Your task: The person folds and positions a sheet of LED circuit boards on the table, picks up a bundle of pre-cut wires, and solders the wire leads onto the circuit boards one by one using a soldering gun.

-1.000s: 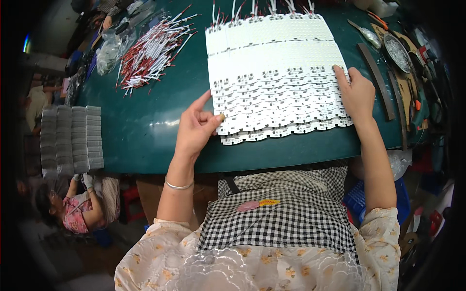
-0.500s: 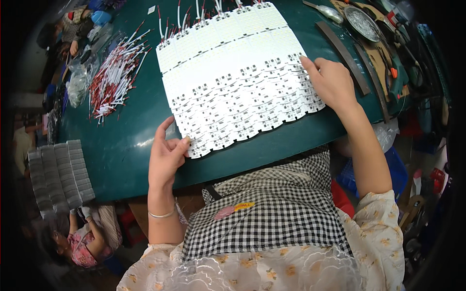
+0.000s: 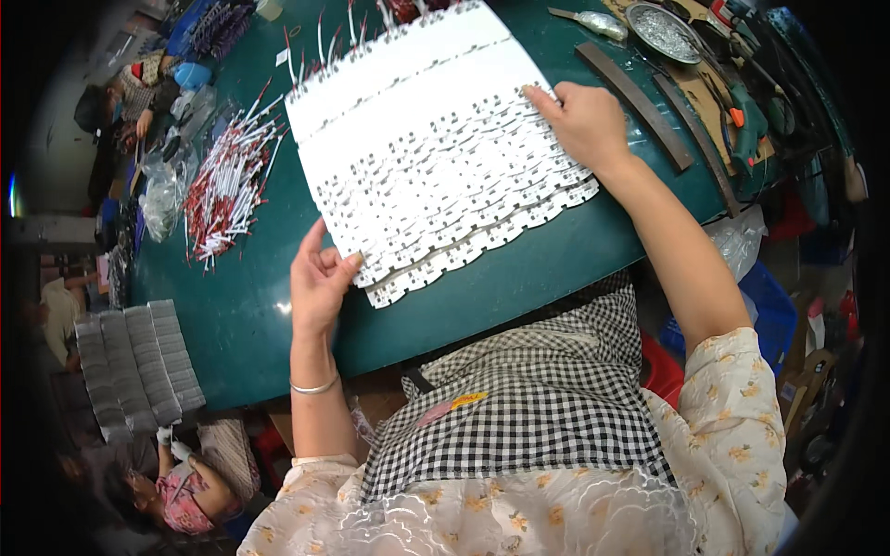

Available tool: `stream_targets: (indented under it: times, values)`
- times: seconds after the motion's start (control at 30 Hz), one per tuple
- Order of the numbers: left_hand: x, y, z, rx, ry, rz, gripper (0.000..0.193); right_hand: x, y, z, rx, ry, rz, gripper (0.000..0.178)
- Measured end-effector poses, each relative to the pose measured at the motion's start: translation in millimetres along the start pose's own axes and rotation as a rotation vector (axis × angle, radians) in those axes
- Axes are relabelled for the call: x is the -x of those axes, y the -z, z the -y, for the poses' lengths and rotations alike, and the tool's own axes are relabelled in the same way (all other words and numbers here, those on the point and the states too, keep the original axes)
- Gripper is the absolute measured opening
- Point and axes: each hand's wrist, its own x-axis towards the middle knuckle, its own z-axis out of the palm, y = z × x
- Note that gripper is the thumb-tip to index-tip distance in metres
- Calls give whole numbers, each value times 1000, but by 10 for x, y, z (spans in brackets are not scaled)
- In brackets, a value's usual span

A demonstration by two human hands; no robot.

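half a second ago the near edge of our stack of white boards (image 3: 417,102) looked nearly flush; now a second scalloped edge juts out beneath it on the near side. a red clump (image 3: 402,10) also comes into sight beyond the far edge. the stack lies in the middle of the green surface (image 3: 519,250), between our two hands. our left hand (image 3: 320,283) grips its near left corner, thumb on top; our right hand (image 3: 591,122) grips the right edge, thumb on top, with some fingers hidden. we count one pile of red-and-white wires (image 3: 230,181) at left, one group of grey blocks (image 3: 139,366) in four columns at near left, two dark bars (image 3: 635,105) at right, and one round dish (image 3: 664,33) at far right. the boards overlap too much for us to count.
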Motion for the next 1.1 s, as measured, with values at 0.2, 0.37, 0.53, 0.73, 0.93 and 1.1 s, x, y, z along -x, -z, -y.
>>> stream_targets:
  times: [0.2,0.37,0.53,0.73,0.93,1.1]
  values:
    - [89,-134,-92,-312,26,15,68,86,176,-49,213,149,-1,58]
    - [145,-297,-250,-763,-61,-58,67,90,521,-98,289,141,9,58]
    - [226,-446,-204,-820,-35,-108,66,171,922,-260,-45,-228,446,60]
    - [179,-552,-14,-706,-47,-112,62,57,783,-614,-249,-409,581,42]
    - [89,-542,-16,148,149,1,68,-52,915,-547,-602,-389,648,57]
    - [89,-621,146,131,71,-4,75,-186,170,-667,-228,-183,248,67]
